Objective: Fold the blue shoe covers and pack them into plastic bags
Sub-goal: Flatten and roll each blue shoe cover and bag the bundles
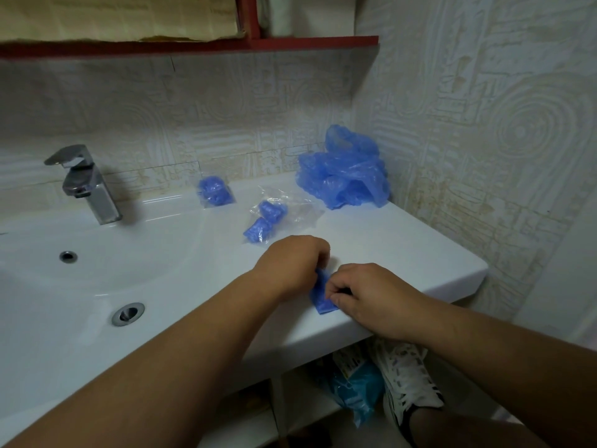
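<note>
On the flat counter (403, 247) to the right of the basin (97, 286), close to its front edge, I hold a folded blue shoe cover (319, 297) between both hands. My left hand (292, 265) pinches its upper end with curled fingers, and my right hand (361, 295) pinches its right side, thumb and fingers closed on the plastic. The cover's lower corner lies just beside the counter's front lip.

Behind my hands there is a bare stretch of counter that runs to the rounded right corner. Further back, a clear plastic bag (271, 221) holding two folded covers lies near the basin's rim, and another packed bag (214, 191) sits against the back wall. The loose pile of blue shoe covers (345, 176) fills the far corner, touching both walls. A red shelf (193, 46) hangs above the faucet (85, 182).

Under the counter, beside my white shoe (407, 376), lies a blue package (352, 386); its label is too small to read.
</note>
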Motion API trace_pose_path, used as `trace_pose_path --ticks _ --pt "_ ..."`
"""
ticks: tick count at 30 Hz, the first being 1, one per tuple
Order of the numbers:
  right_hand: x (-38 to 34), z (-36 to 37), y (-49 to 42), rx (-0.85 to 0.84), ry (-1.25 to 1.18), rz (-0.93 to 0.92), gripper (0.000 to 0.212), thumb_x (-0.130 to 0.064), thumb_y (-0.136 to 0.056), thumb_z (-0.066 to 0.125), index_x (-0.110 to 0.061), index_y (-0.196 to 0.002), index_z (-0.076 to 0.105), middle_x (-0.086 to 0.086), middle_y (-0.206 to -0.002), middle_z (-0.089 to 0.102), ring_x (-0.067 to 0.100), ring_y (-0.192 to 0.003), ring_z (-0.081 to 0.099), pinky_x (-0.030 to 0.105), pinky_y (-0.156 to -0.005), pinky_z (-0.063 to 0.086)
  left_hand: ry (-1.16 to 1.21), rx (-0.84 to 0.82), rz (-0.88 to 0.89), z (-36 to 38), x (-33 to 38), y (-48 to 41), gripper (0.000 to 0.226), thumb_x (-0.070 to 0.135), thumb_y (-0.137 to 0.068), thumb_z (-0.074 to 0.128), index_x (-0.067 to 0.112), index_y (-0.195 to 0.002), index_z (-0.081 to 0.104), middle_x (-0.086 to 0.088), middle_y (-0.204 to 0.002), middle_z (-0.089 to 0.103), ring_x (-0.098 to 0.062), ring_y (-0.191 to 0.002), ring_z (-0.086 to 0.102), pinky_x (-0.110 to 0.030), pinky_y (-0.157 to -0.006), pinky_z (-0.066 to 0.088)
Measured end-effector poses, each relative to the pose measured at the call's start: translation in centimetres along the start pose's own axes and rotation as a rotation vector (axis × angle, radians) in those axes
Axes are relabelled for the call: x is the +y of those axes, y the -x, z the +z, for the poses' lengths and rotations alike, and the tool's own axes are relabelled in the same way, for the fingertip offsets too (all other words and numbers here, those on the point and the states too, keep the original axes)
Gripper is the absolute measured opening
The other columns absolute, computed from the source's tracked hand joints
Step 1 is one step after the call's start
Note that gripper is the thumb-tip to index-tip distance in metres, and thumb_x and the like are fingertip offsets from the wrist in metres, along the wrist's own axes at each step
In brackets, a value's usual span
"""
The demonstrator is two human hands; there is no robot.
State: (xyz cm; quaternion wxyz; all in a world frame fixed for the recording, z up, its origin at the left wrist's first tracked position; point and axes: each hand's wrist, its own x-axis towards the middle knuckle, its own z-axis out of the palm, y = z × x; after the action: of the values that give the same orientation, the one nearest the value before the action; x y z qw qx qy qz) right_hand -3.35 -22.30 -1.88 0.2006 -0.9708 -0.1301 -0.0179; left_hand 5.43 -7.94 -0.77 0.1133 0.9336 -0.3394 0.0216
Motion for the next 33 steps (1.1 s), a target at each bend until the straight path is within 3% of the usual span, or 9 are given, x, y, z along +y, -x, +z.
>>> trace_pose_path --ticks 5,9,13,17,20,23,27,33 --pt "0.0 0.0 0.0 -0.012 0.003 0.017 0.019 -0.027 -0.098 0.051 -0.022 -0.093 0.069 -0.006 -0.095 0.065 0.009 -0.086 0.057 0.033 -0.082 0.049 0.100 0.115 0.006 0.8 -1.2 1.6 0.004 0.017 -0.078 0.067 0.020 -0.078 0.069 0.006 -0.076 0.065 -0.017 -0.076 0.061 -0.033 -0.071 0.052" --pt "0.1 0.1 -0.2 -0.013 -0.029 0.032 0.018 -0.027 -0.097 0.053 -0.022 -0.089 0.069 -0.006 -0.092 0.068 0.010 -0.085 0.059 0.033 -0.082 0.049 0.172 0.100 0.080 1.2 -2.3 3.3 0.027 0.032 -0.090 0.054 0.018 -0.089 0.077 0.004 -0.091 0.066 -0.014 -0.082 0.060 -0.035 -0.078 0.048" --pt "0.0 -0.1 -0.5 0.022 -0.084 0.063 0.014 -0.026 -0.096 0.057 -0.027 -0.086 0.068 -0.009 -0.088 0.067 0.005 -0.082 0.059 0.023 -0.074 0.047 0.229 0.179 0.075 2.0 -2.0 4.2 0.017 0.027 -0.093 0.064 0.022 -0.096 0.079 0.007 -0.094 0.066 -0.008 -0.085 0.060 -0.027 -0.080 0.046" --pt "0.2 0.7 -0.8 0.139 -0.121 0.103 0.011 -0.022 -0.090 0.066 -0.030 -0.085 0.059 -0.013 -0.071 0.055 0.005 -0.070 0.053 0.020 -0.063 0.039 0.260 0.314 -0.029 3.1 -1.4 3.8 0.005 0.020 -0.082 0.074 0.024 -0.082 0.077 0.013 -0.080 0.061 -0.007 -0.076 0.058 -0.026 -0.073 0.047" --pt "0.1 1.3 -0.9 0.197 -0.046 0.072 0.019 -0.020 -0.088 0.067 -0.032 -0.080 0.054 -0.012 -0.076 0.051 0.007 -0.072 0.050 0.023 -0.066 0.038 0.221 0.374 -0.022 3.4 -1.4 3.5 0.010 0.015 -0.077 0.075 0.023 -0.080 0.079 0.011 -0.084 0.056 -0.013 -0.084 0.053 -0.027 -0.073 0.046" --pt "0.1 1.4 -0.8 0.223 -0.030 0.004 0.020 -0.015 -0.088 0.065 -0.031 -0.077 0.060 -0.011 -0.085 0.053 0.008 -0.076 0.053 0.025 -0.070 0.044 0.086 0.472 0.066 3.4 -1.3 3.6 0.011 0.015 -0.072 0.076 0.023 -0.078 0.080 0.007 -0.090 0.052 -0.017 -0.090 0.045 -0.030 -0.071 0.041" --pt "0.1 1.4 -0.6 0.193 -0.013 -0.040 0.017 -0.015 -0.090 0.063 -0.029 -0.091 0.074 -0.011 -0.097 0.061 0.009 -0.085 0.058 0.027 -0.083 0.050 -0.022 0.418 0.164 3.1 -1.5 3.4 0.010 0.023 -0.077 0.070 0.025 -0.080 0.080 0.006 -0.089 0.060 -0.019 -0.085 0.051 -0.034 -0.066 0.043" --pt "0.3 0.6 -0.2 0.091 -0.017 -0.069 0.023 -0.028 -0.086 0.068 -0.030 -0.109 0.073 -0.015 -0.102 0.059 0.003 -0.092 0.056 0.020 -0.086 0.047 0.140 0.341 0.046 3.2 -1.9 3.9 0.014 0.024 -0.084 0.069 0.029 -0.094 0.077 0.011 -0.095 0.066 -0.011 -0.089 0.058 -0.029 -0.077 0.047"
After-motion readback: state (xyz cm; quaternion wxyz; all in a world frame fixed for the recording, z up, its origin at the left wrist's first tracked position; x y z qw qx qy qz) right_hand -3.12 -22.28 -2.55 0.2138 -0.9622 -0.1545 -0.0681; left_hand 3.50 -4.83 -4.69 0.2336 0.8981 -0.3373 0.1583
